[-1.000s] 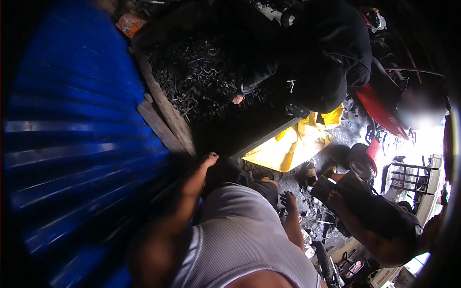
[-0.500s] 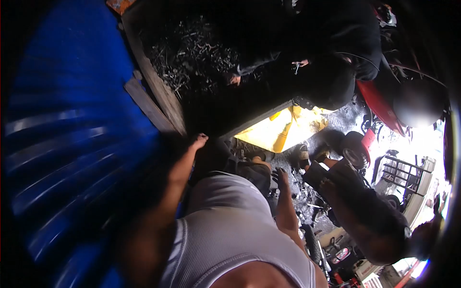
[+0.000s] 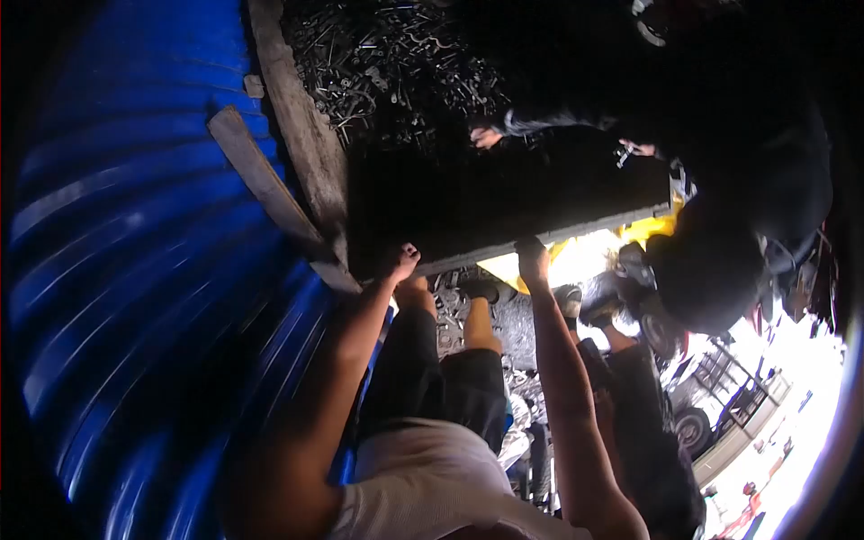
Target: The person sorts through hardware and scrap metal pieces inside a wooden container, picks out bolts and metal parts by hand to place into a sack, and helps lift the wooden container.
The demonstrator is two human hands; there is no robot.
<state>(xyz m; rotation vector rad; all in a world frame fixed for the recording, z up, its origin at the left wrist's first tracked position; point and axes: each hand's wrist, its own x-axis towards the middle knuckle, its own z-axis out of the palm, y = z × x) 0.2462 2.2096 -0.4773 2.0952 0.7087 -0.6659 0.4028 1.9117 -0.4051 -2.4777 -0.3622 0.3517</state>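
Metal hardware (image 3: 387, 76) lies along the tabletop's (image 3: 594, 221) left edge, beside blue sheeting (image 3: 135, 225). Our left hand (image 3: 407, 259) half-curls by the near-left corner; our right hand (image 3: 531, 248) is at the near edge, both grips unclear.

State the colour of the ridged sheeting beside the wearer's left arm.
Blue; the ridged sheeting shows best in the head view.

Small parts (image 3: 382, 76) seem metal, the beam (image 3: 304, 130) rough wood, blue sheeting (image 3: 135, 211) glossy.
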